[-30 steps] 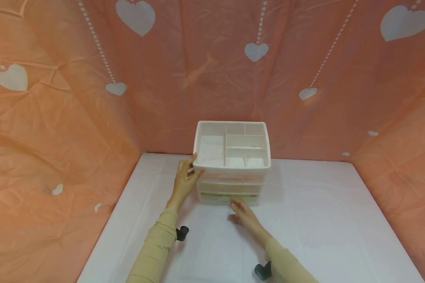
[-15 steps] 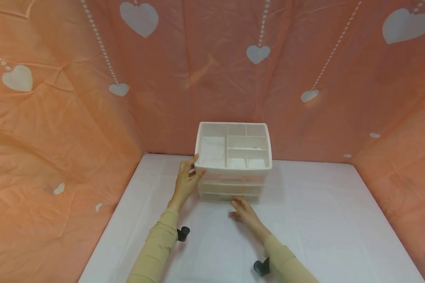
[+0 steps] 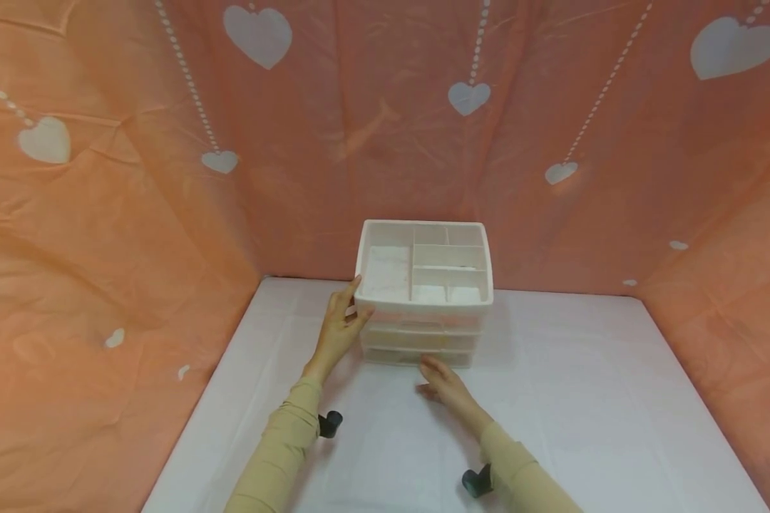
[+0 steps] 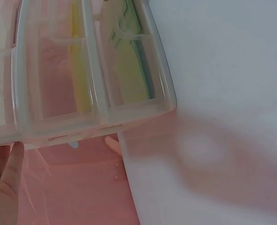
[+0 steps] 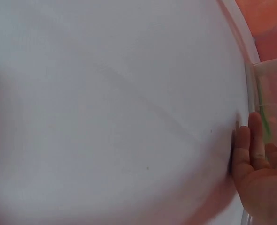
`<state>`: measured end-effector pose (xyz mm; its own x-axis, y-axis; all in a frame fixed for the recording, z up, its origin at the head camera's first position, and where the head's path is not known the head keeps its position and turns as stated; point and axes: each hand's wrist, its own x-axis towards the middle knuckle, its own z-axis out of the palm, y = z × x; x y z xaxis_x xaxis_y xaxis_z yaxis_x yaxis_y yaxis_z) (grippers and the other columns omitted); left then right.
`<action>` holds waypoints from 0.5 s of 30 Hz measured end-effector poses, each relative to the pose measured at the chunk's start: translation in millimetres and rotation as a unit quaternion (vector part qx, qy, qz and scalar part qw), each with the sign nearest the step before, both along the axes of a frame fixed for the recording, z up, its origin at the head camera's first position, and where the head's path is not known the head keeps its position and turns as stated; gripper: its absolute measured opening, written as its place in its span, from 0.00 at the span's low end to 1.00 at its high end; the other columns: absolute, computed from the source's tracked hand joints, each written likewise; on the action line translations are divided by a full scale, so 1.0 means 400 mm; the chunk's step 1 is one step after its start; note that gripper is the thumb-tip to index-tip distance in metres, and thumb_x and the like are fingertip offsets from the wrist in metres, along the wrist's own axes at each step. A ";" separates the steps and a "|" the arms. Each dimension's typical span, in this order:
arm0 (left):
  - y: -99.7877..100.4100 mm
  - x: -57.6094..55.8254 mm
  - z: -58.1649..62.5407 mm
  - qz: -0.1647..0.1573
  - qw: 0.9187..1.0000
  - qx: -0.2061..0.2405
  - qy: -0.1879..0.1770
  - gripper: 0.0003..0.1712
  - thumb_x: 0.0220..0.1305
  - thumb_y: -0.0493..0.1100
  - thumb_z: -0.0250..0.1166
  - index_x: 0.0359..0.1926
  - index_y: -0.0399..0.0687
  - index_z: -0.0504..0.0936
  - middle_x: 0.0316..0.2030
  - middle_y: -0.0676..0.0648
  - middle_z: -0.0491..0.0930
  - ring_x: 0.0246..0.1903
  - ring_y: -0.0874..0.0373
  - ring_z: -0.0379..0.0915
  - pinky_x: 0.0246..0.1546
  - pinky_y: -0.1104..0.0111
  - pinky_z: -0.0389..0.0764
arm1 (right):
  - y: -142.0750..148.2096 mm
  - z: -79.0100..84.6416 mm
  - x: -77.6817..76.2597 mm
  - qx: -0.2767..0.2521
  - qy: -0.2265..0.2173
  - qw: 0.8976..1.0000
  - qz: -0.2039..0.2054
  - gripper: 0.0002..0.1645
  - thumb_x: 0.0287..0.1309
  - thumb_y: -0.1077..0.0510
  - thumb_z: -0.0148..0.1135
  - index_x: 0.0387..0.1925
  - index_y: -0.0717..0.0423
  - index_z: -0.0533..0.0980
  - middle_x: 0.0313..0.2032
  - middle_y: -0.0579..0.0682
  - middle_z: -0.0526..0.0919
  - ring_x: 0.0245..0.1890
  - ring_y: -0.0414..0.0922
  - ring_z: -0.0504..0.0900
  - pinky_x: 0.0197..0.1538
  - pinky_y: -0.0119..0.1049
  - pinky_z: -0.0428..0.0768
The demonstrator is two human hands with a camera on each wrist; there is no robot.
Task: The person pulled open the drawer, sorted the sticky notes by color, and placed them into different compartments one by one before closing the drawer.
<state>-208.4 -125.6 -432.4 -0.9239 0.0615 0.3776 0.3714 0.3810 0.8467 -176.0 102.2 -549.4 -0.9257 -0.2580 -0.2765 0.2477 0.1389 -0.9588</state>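
Observation:
A white plastic drawer organizer point(image 3: 422, 306) stands at the back of the table, with a divided open tray on top and clear drawers below. My left hand point(image 3: 336, 331) grips its front left corner, thumb at the front and fingers along the side. Low at the front, my right hand point(image 3: 445, 388) has its relaxed fingers against the bottom drawer point(image 3: 391, 357), which sits flush with the others. In the left wrist view, something green point(image 4: 131, 70) shows inside one clear drawer and something yellow point(image 4: 78, 65) in the drawer beside it.
A white cloth point(image 3: 571, 399) covers the table. An orange curtain point(image 3: 391, 142) with white hearts hangs close behind the organizer and along both sides. Black wrist mounts point(image 3: 330, 424) stick out from both sleeves.
The bottom drawer has slid back into the organizer, and its green contents no longer show from above. My right hand has moved slightly forward with it; my left hand keeps its hold.

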 end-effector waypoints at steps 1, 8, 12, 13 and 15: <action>-0.002 -0.002 -0.003 -0.006 1.000 0.004 -0.005 0.37 0.62 0.37 0.60 0.70 0.47 0.55 0.51 0.33 0.62 0.54 0.40 0.67 0.53 0.50 0.77 | 0.002 0.003 0.000 0.004 0.002 1.000 0.006 0.38 0.65 0.42 0.50 0.68 0.59 0.56 0.66 0.67 0.59 0.51 0.56 0.79 0.55 0.47 0.78; -0.028 -0.024 -0.044 -0.017 0.999 -0.003 -0.028 0.42 0.63 0.39 0.61 0.72 0.55 0.49 0.58 0.34 0.62 0.58 0.39 0.65 0.54 0.52 0.76 | 0.026 0.045 0.005 0.039 0.023 0.998 0.050 0.36 0.64 0.44 0.51 0.68 0.55 0.59 0.66 0.61 0.62 0.54 0.55 0.78 0.58 0.47 0.76; -0.044 -0.019 -0.041 -0.022 0.999 -0.028 -0.019 0.43 0.64 0.44 0.61 0.73 0.61 0.46 0.60 0.37 0.63 0.59 0.41 0.65 0.54 0.52 0.77 | 0.058 0.083 0.012 0.043 0.063 0.996 0.052 0.32 0.67 0.47 0.50 0.66 0.57 0.61 0.63 0.63 0.68 0.52 0.54 0.79 0.56 0.46 0.77; -0.048 -0.017 -0.039 -0.021 0.999 -0.035 -0.016 0.43 0.64 0.45 0.60 0.73 0.61 0.46 0.60 0.37 0.64 0.59 0.42 0.66 0.53 0.53 0.77 | 0.069 0.093 0.013 0.042 0.073 0.995 0.049 0.31 0.67 0.47 0.49 0.66 0.57 0.62 0.62 0.64 0.69 0.52 0.53 0.79 0.57 0.45 0.77; -0.058 -0.012 -0.032 -0.020 0.999 -0.041 -0.016 0.43 0.64 0.47 0.61 0.73 0.60 0.46 0.60 0.36 0.65 0.59 0.42 0.66 0.54 0.51 0.76 | 0.093 0.113 0.015 0.044 0.096 0.994 0.040 0.30 0.68 0.46 0.47 0.65 0.57 0.62 0.61 0.64 0.71 0.51 0.51 0.79 0.56 0.41 0.78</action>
